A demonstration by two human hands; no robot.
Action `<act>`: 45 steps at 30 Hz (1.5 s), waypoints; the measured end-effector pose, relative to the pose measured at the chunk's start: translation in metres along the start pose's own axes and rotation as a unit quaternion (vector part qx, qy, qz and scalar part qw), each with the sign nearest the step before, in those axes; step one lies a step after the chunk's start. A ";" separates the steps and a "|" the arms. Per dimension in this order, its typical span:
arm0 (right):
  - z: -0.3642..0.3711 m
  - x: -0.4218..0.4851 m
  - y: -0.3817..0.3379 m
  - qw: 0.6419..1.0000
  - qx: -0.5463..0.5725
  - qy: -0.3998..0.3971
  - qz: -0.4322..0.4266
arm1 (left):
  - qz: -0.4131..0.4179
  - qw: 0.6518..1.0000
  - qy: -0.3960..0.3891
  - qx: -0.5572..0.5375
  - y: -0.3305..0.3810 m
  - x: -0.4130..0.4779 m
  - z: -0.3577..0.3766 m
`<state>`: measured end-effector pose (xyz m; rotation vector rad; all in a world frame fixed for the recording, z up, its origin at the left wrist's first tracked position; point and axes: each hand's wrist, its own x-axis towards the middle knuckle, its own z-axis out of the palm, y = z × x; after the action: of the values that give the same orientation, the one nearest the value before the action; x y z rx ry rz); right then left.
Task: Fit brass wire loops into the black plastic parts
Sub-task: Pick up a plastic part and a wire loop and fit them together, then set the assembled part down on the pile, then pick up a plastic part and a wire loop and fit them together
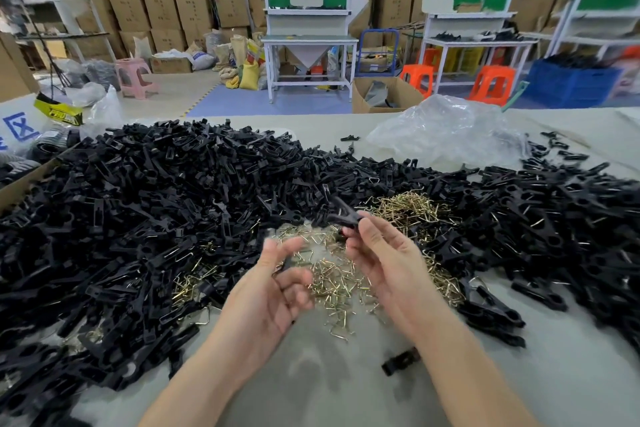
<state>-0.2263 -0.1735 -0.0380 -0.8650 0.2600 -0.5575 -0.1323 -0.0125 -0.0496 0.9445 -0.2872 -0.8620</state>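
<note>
The right hand (377, 253) is up over the middle of the surface (339, 395), thumb and fingertips pinching one black plastic part (341, 215), which is held clear of the heap. The left hand (273, 284) hovers beside it, palm turned inward, fingers loosely bent and smeared by blur, so whether it holds anything cannot be told. Below and between the two hands lies the scatter of brass wire loops (332, 277), spread flat on the surface, with a thicker mound of them (408, 208) just behind the right hand. All around them sits a huge pile of black plastic parts (156, 201), banked high on the left and running across the back to the right edge. One lone black piece (400, 360) sits near the right forearm, apart from the rest. A crumpled clear plastic bag (446, 132) rests at the far side of the surface.
</note>
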 end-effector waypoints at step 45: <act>-0.001 0.006 0.034 0.803 -0.575 -0.024 -0.154 | 0.396 0.549 0.208 0.706 0.008 0.013 -0.026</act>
<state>-0.2094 -0.1600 -0.0655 -2.1399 0.4232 -0.6651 -0.1047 -0.0048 -0.0598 2.1948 -0.9636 0.7373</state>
